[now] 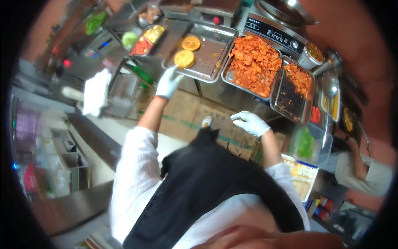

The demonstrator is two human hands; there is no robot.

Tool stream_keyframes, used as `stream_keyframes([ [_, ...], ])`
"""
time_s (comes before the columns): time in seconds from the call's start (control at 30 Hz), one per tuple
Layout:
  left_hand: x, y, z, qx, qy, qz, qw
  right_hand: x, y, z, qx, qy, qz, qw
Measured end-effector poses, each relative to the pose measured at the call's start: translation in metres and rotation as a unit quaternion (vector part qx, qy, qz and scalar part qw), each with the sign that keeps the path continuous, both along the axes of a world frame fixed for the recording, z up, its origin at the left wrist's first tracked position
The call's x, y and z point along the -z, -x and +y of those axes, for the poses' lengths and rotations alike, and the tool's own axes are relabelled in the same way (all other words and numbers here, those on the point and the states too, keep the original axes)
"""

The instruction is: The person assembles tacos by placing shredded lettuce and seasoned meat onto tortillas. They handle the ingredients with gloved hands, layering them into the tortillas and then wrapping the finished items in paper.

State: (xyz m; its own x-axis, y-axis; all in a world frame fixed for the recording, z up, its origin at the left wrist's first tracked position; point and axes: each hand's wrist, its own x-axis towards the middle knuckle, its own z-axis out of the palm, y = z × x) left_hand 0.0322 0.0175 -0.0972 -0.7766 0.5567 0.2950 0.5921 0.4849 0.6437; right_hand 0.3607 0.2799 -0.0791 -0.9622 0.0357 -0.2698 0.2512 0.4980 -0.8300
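Note:
My left hand (168, 83), in a pale disposable glove, reaches to the near left edge of a metal tray (206, 67). Its fingers are apart, with the tips beside a round yellow flatbread or patty (184, 59); whether they touch it is unclear. Another round yellow piece (191, 43) lies just behind. My right hand (250, 123), also gloved, hovers in front of the counter with curled fingers. A small yellowish spot shows at its fingertips, too small to identify. Beyond that hand, red-sauced food pieces (253, 67) are heaped in a second metal tray (228, 77).
A smaller tray (287, 99) holds more red pieces. Behind stand an induction cooker (273, 35) and a tub of sauce (309, 57). Sausages (142, 46) lie at the left, a plastic bin with greens (306, 143) at the right. Another person's arm (357, 158) is at far right.

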Motion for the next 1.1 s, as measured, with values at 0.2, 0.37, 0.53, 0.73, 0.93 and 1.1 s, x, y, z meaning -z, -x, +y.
stream_keyframes([
  [0.2,0.026,0.125,0.094,0.048,0.287,0.065,0.954,0.032,0.019,0.061,0.204,0.068,-0.078,0.974],
  [0.37,0.039,0.148,0.111,0.123,0.352,0.103,0.922,0.008,0.057,0.068,0.277,0.131,-0.08,0.948],
  [0.53,0.052,0.161,0.097,0.166,0.32,0.089,0.929,-0.003,0.094,0.079,0.259,0.116,-0.094,0.954],
  [0.73,0.055,0.173,0.086,0.074,0.286,0.115,0.948,-0.009,0.18,0.105,0.163,0.035,-0.033,0.986],
  [0.93,-0.035,0.141,0.127,0.067,-0.069,0.037,0.995,-0.025,0.297,0.065,0.109,0.223,0.088,0.965],
  [1.1,-0.071,0.086,0.175,0.126,-0.146,-0.008,0.981,-0.051,0.331,0.048,0.194,0.136,0.218,0.947],
])
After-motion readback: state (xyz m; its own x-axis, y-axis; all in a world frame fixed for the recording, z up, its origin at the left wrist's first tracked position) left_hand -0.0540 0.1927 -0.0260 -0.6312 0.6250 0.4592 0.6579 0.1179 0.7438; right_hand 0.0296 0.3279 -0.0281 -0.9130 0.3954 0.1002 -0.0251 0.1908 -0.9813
